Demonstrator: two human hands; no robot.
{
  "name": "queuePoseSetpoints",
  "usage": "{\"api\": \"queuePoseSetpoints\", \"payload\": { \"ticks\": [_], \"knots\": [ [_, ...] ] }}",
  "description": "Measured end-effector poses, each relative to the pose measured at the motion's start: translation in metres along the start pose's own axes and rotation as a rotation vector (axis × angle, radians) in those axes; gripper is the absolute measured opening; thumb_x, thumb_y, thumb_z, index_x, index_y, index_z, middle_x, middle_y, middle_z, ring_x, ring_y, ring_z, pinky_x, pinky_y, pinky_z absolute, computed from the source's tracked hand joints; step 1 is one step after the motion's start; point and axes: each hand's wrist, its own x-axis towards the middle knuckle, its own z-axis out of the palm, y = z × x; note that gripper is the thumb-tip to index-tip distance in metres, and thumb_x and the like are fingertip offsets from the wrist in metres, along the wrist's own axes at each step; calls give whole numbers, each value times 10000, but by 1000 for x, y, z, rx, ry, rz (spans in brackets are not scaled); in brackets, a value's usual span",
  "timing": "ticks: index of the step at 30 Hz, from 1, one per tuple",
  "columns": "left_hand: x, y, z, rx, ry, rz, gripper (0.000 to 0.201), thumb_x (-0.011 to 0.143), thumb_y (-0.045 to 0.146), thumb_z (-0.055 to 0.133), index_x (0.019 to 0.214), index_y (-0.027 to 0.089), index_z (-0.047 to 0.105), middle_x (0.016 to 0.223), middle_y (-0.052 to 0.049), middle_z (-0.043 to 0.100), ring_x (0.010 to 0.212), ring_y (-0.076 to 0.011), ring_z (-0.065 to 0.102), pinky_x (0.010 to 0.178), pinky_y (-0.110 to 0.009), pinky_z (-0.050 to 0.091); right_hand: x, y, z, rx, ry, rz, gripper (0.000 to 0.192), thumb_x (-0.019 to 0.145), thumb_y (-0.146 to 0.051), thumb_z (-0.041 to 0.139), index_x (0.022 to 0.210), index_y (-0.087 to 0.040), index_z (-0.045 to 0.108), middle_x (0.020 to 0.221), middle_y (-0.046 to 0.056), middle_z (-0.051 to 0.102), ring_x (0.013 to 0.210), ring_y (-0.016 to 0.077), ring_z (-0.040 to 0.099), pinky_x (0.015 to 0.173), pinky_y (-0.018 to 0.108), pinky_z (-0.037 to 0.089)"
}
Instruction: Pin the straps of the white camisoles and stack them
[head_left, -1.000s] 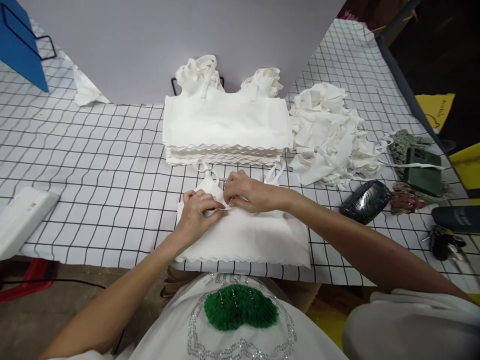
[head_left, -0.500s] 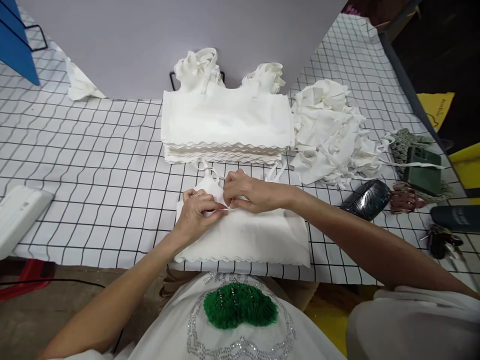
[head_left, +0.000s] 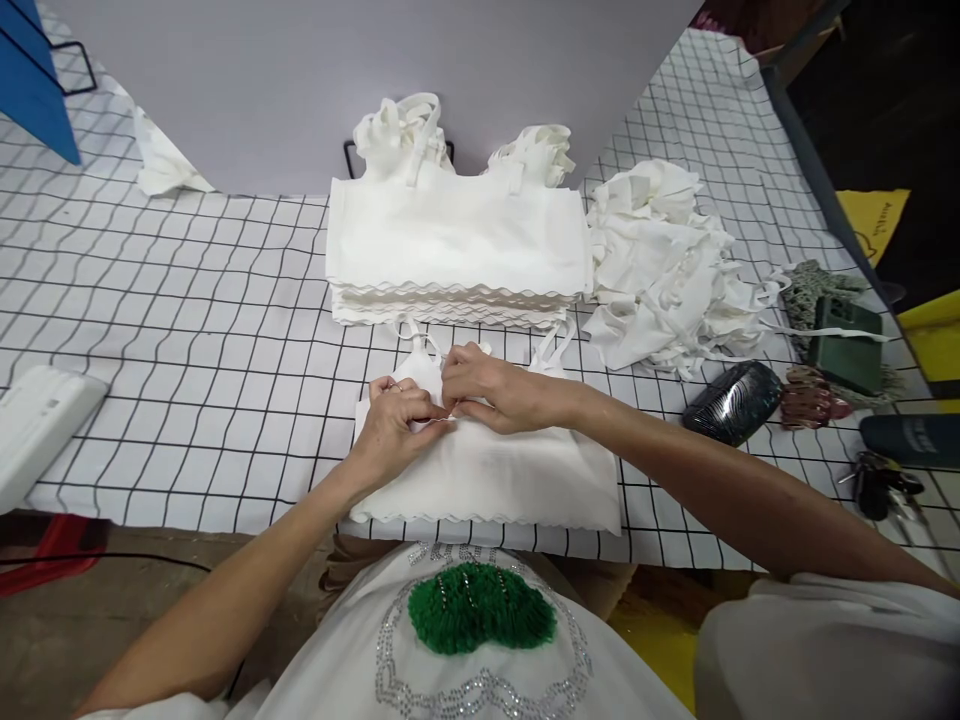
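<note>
A white strappy top point(head_left: 510, 480) lies flat on the table in front of me, its scalloped hem towards me and its straps pointing away. My left hand point(head_left: 397, 420) pinches the middle of its upper edge between thumb and forefinger. Right beside it, my right hand point(head_left: 499, 390) has its fingertips closed on the same edge, nearly meeting the left ones. Whatever small detail sits between the fingertips is too small to make out. Just beyond, a neat stack of similar white tops point(head_left: 457, 235) rests with bunched straps at its far side.
Right of the stack sits a loose heap of white tops point(head_left: 660, 270). Farther right are a black glossy case point(head_left: 733, 402), a green phone point(head_left: 847, 345), a dark bottle point(head_left: 911, 438) and keys point(head_left: 889, 490). A grey panel point(head_left: 375, 80) stands behind; a white box point(head_left: 49, 430) lies left.
My right hand has shifted very slightly left along the top's edge, closer to my left fingertips. The left hand keeps its pinch, and the top stays in place.
</note>
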Motion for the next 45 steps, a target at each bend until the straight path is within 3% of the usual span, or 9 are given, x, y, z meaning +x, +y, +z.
{"api": "queuePoseSetpoints", "payload": {
  "ticks": [6,11,16,23,28,34,37,41,45],
  "knots": [
    [0,4,-4,-50,-8,-49,163,823,300,712,680,222,708,649,38,660,738,-166,566,969,-426,267,3,2,4,61,65,43,184,940,-113,513,811,-168,632,750,40,577,963,212,448,916,390,362],
    [-6,11,-23,37,-28,-57,150,817,358,734,745,229,706,766,24,725,805,-199,606,997,-468,251,25,3,-48,110,23,163,191,865,-352,710,905,-170,668,845,30,560,838,172,475,775,326,380],
    [-17,1,-31,146,-42,-48,153,858,374,690,798,234,699,845,8,754,867,-228,636,1027,-515,245,54,-3,-95,39,90,200,227,948,-386,606,901,-177,681,856,30,539,840,171,475,790,330,385],
    [-25,-18,-22,369,112,11,142,866,355,683,850,214,690,877,-45,727,914,-268,631,965,-510,327,75,14,-81,-158,233,66,201,979,-159,483,849,-160,636,852,58,612,903,208,436,846,363,403],
    [-38,-14,-26,462,299,141,302,897,318,652,1192,252,658,1196,-126,648,1138,-326,585,1002,-534,316,28,20,-60,-187,568,45,152,962,-196,553,1042,-151,673,1103,110,657,1012,222,528,933,421,450],
    [-33,-10,-48,268,384,126,215,928,341,609,1121,280,681,1159,-85,674,1137,-290,605,987,-486,405,-64,12,-63,-116,946,392,132,931,-228,599,940,-159,711,897,72,709,845,199,629,766,361,513],
    [-9,-7,-61,88,321,1,232,881,408,642,1036,251,713,1080,-75,702,1038,-260,640,890,-405,492,-71,7,-49,-119,906,387,141,933,-221,594,938,-151,716,896,77,723,847,200,650,785,374,539],
    [29,-7,-66,-59,225,-167,315,786,475,703,941,203,741,991,-81,738,850,-228,660,750,-346,524,-52,-23,10,-180,652,224,278,1023,-229,456,1092,-131,707,1076,128,734,1051,230,664,932,467,553],
    [63,-7,-61,-75,246,-189,387,751,534,733,914,183,738,815,-62,731,704,-205,642,621,-299,477,-42,-60,76,-345,225,23,485,1048,-417,414,1465,-182,490,1548,136,459,1503,289,323,1178,657,300]
  ]
}}
